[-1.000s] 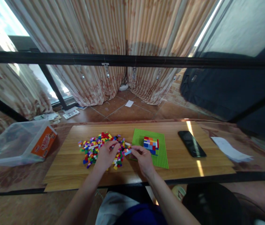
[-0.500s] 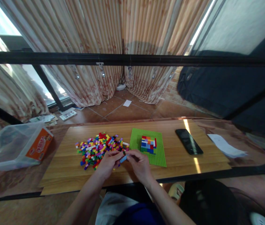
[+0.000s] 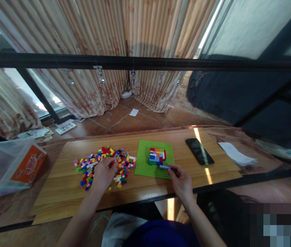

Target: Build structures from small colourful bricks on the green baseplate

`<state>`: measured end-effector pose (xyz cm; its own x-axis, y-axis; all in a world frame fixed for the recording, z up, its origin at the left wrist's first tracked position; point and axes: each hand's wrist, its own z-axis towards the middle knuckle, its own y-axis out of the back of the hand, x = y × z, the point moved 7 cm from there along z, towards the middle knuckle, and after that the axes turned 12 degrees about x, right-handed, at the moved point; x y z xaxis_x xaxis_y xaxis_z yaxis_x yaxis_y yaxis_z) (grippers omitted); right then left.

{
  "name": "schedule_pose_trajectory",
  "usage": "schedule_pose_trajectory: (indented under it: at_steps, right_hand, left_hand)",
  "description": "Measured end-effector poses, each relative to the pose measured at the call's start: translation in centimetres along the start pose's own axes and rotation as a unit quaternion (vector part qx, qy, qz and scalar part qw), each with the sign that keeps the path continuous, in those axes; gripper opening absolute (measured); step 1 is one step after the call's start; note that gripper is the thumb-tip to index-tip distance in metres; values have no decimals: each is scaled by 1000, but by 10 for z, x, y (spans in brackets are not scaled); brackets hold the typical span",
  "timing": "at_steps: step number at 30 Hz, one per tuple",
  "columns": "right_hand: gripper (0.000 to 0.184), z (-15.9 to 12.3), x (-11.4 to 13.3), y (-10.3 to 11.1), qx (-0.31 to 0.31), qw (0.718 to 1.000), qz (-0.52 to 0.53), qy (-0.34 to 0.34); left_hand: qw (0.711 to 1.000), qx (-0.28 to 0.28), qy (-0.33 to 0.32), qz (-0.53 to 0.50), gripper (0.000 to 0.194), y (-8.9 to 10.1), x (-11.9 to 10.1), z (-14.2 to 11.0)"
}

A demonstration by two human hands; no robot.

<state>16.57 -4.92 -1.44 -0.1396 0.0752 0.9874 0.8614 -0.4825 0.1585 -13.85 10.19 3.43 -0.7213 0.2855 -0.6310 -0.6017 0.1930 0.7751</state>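
A long light blue toy brick [image 3: 164, 167] is pinched between the fingers of my right hand [image 3: 181, 180]. It hovers at the near side of a block of multicoloured bricks [image 3: 157, 156], which stands on a green studded baseplate [image 3: 141, 166]. Over the right part of a heap of small loose bricks [image 3: 124, 164] is my left hand [image 3: 104, 171]. Its thumb and fingertips are drawn together, and whatever may be between them is too small to make out.
A black phone [image 3: 199, 151] lies on the wooden table [image 3: 60, 185], right of the baseplate. White papers [image 3: 236, 154] sit beyond the table's right end. At the far left stands a clear plastic bin [image 3: 1, 168] with an orange label. A black rail [image 3: 145, 63] crosses in front of the curtains.
My hands were together around the light blue brick; they have parted. The right has carried the brick rightward to the baseplate, while the left has moved left over the heap. The view has shifted slightly.
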Motion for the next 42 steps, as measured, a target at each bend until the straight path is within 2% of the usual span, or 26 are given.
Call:
schedule_pose_trajectory:
  at_steps: [3, 8, 16, 24, 30, 37, 42]
  right_hand:
    - [37, 3, -2, 15, -18, 1000, -23, -6]
    - [36, 2, 4, 12, -18, 997, -72, 4]
    - [32, 2, 22, -2, -45, 989, -134, 41]
    - [21, 5, 28, -31, -28, 962, -240, 124]
    - [16, 6, 32, -48, -22, 935, -318, 157]
    - [11, 6, 42, -61, -20, 916, -353, 191]
    - [9, 6, 43, -61, -16, 913, -356, 197]
  left_hand:
    - [998, -2, 0, 61, 27, -2, 3, 1]
    - [994, -10, -12, 104, 24, -4, 6, -1]
    - [998, -29, -37, 37, 24, -2, -9, -8]
    - [991, 11, -127, -41, 19, -31, -47, -26]
    - [983, 30, -181, -35, 18, -50, -55, -36]
    - [971, -14, -239, -22, 17, -58, -52, -46]
    - [965, -48, -258, -17, 16, -57, -53, -54]
